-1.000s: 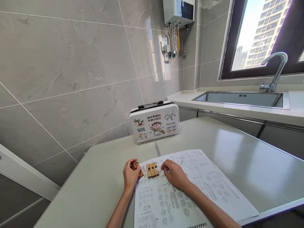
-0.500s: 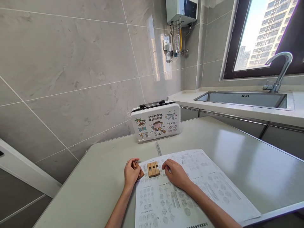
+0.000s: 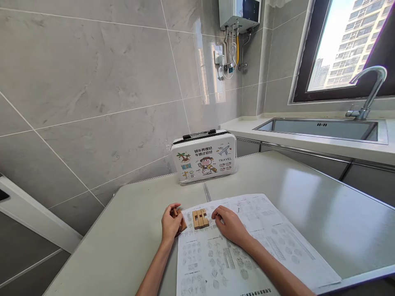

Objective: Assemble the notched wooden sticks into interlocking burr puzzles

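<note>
My left hand (image 3: 170, 224) is curled around reddish-brown notched wooden blocks (image 3: 182, 227) at the paper's left edge; its palm hides part of them. Just right of these, a flat group of light tan notched wooden blocks (image 3: 200, 219) lies side by side on the printed sheet (image 3: 256, 263), with gaps showing between them. My right hand (image 3: 231, 224) rests on the paper beside the tan blocks, not touching them. Its fingers are loosely bent, thumb apart, and no object shows in it. Rows of small diagrams are printed on the sheet.
A small white cartoon-printed case (image 3: 205, 158) in clear plastic stands at the back of the pale table (image 3: 129, 234), near the tiled wall. Beyond the table on the right is a counter with a sink (image 3: 327, 129) and a faucet (image 3: 370, 90).
The camera view has shifted slightly. Both hands and the wooden blocks stay in nearly the same places.
</note>
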### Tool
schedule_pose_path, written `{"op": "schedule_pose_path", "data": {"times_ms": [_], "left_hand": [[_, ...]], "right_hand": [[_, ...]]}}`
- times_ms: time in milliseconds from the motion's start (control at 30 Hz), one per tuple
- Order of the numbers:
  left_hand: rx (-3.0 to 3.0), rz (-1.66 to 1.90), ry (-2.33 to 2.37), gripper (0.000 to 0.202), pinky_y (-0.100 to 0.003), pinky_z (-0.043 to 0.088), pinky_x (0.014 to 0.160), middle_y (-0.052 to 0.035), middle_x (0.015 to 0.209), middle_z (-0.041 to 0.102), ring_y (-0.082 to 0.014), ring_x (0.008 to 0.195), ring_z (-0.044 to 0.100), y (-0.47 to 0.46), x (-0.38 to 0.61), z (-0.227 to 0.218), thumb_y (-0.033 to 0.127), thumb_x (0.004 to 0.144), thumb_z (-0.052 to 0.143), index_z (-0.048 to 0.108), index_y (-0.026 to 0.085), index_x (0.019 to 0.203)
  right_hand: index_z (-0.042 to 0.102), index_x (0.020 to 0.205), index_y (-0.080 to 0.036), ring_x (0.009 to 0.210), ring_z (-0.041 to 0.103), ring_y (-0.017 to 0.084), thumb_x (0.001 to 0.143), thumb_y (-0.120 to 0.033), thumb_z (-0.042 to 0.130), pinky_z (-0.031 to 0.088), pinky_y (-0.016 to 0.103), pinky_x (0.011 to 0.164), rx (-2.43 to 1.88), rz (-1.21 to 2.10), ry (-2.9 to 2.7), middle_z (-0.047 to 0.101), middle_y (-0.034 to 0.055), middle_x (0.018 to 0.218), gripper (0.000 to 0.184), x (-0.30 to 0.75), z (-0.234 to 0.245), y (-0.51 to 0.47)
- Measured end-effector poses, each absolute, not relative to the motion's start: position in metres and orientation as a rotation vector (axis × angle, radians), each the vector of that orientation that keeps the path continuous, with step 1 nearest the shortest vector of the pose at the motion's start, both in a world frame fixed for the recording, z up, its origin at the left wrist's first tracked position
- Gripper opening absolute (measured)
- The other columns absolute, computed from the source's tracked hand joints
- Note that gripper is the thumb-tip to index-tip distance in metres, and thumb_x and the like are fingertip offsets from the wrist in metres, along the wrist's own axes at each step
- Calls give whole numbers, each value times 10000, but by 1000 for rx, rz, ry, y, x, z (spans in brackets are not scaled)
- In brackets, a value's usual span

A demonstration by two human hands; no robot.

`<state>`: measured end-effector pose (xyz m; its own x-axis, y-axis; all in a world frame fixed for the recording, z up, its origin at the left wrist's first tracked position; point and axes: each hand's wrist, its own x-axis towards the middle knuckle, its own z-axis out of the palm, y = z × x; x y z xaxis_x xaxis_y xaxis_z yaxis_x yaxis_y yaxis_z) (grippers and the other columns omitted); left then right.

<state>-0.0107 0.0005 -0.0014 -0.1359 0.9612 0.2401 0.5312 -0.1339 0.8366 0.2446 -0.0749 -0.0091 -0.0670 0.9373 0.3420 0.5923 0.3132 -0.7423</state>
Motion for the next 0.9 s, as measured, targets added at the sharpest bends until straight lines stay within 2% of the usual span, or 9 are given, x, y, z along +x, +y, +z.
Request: {"op": "schedule_pose_path", "data": {"times_ms": [267, 633, 767, 900], "left_hand": [[1934, 1145, 1645, 246, -413, 528, 918, -58, 1045, 756, -273, 1017, 673, -3, -3, -3, 176, 785, 539, 735, 243, 918], [2144, 1055, 1661, 188, -474, 502, 964, -61, 1062, 730, -298, 1052, 649, -5, -1, -6, 197, 843, 549, 713, 258, 912], [2200, 1019, 1634, 198, -460, 509, 984, -58, 1122, 729, -288, 1090, 649, -7, -4, -7, 208, 873, 544, 716, 266, 951], [2260, 951, 1583, 213, -489, 488, 1045, -53, 1223, 713, -288, 1178, 629, -9, -7, -6, 233, 920, 528, 726, 278, 984]], "right_hand": [[646, 872, -218, 837, 662, 222, 933, -77, 444, 489, 332, 722, -1369, 527, -1761, 715, 50, 935, 254, 244, -11, -75], [651, 873, -223, 855, 676, 223, 930, -69, 449, 487, 329, 726, -1358, 524, -1764, 721, 52, 939, 260, 245, -14, -73], [650, 872, -223, 843, 676, 217, 928, -67, 451, 488, 325, 720, -1360, 520, -1763, 720, 47, 939, 259, 246, -15, -73], [657, 873, -221, 832, 674, 213, 918, -61, 457, 487, 323, 720, -1358, 510, -1767, 720, 45, 931, 261, 246, -15, -72]]}}
